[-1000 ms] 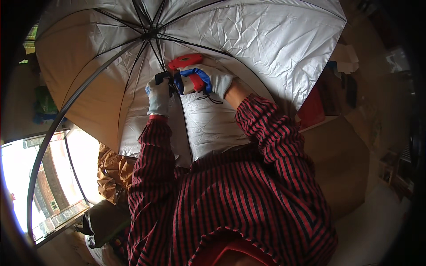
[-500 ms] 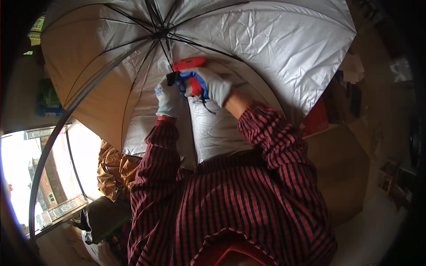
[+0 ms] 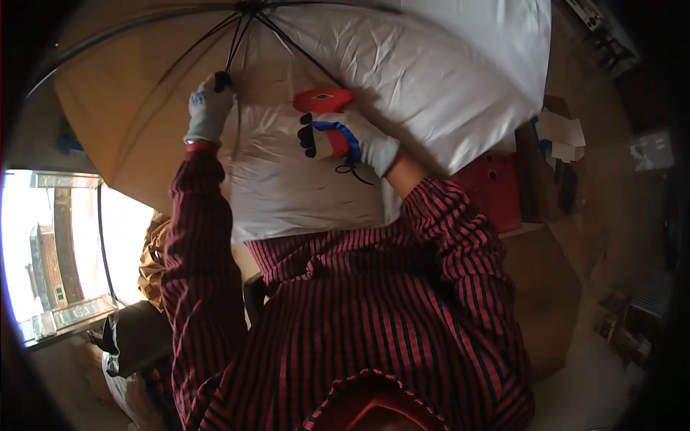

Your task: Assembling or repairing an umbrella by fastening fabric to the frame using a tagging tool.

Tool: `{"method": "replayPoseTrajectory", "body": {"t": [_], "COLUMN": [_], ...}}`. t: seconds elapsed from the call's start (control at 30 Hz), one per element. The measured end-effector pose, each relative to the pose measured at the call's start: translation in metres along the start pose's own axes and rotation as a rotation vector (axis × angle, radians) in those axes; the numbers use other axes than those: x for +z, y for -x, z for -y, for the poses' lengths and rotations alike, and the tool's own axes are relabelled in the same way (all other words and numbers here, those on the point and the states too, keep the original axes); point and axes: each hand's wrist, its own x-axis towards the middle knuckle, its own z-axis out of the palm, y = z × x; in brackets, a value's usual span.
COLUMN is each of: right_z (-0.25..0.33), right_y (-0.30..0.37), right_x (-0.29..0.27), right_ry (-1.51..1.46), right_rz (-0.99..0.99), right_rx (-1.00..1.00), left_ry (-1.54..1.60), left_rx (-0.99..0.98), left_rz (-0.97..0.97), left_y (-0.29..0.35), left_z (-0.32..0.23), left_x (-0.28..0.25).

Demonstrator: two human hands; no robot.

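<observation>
An open umbrella with a silver lining spreads before me, inner side toward me. Its black ribs and struts meet at a dark hub at the top edge. My left hand, in a white glove with dark fingertips, is closed at the end of the thin dark struts below the hub. My right hand, gloved alike, is wrapped round a red hand-held tool with a flat, rounded head and a black cord loop. The tool is over the silver cloth, apart from my left hand. Its exact kind is unclear.
A bright opening lies at the left, with crumpled brown paper and a dark bag beside it. To the right are a red box, white papers and a brown cardboard sheet.
My hands have drawn apart: the left moved up and left, while the right shifted slightly right with the red tool. The umbrella has turned, and its hub is now higher in view.
</observation>
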Motion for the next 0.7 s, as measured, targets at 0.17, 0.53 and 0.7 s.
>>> {"method": "replayPoseTrajectory", "body": {"t": [0.17,0.53,0.7], "right_z": [-0.001,0.004,0.004], "right_y": [0.0,0.015,0.012], "right_x": [-0.001,-0.006,-0.009], "right_ry": [-0.103,0.544,0.502], "right_rz": [0.344,-0.439,-0.408], "right_rx": [0.022,-0.409,-0.394], "left_ry": [-0.228,-0.08,-0.087], "left_rx": [0.083,-0.129,-0.172], "left_rz": [-0.032,0.119,0.31], "left_y": [0.007,0.138,0.121], "left_z": [0.039,-0.089,-0.071], "left_x": [-0.005,0.094,0.087]}}
